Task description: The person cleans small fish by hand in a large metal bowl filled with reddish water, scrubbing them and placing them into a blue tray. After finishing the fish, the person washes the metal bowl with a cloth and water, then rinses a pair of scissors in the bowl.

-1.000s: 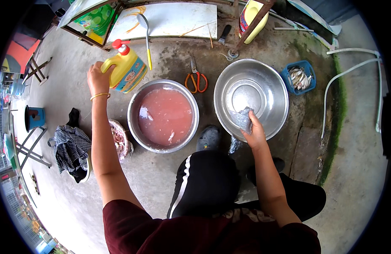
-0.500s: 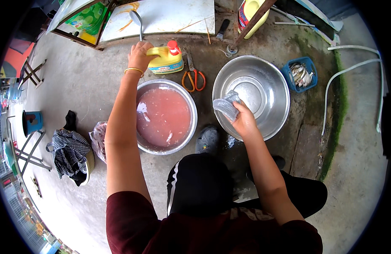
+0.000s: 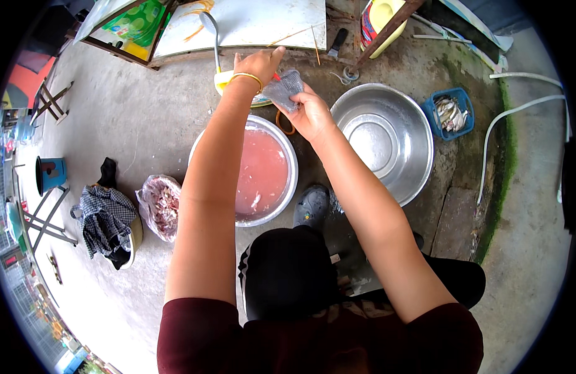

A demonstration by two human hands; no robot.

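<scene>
Right grip (image 3: 311, 113) of yours is clamped on a grey mesh cloth (image 3: 283, 91), thumb and fingers pinching its lower edge, and the cloth is lifted up in front of you beside your other wrist. Your left grip (image 3: 259, 63) is over the yellow bottle (image 3: 223, 80), back of the hand toward you and one finger pointing out to the right; it covers much of the bottle, so you cannot tell whether the fingers are closed on it. A bit of the bottle's red cap shows between your left wrist and the cloth. Just below the bottle, a metal basin (image 3: 293, 171) holds cloudy pink water (image 3: 263, 171), partly behind your left forearm. To its right, past your shoe (image 3: 313, 207), sits a wide metal bowl (image 3: 370, 136), with a blue basket (image 3: 435, 118) of small fish (image 3: 451, 115) near its far right side. An orange handle of the scissors (image 3: 284, 123) peeks out between your right hand and the basin. Left of your left forearm, a clear bag (image 3: 160, 209) of pinkish scraps rests on the concrete floor (image 3: 122, 93), near a checkered cloth (image 3: 107, 215).
</scene>
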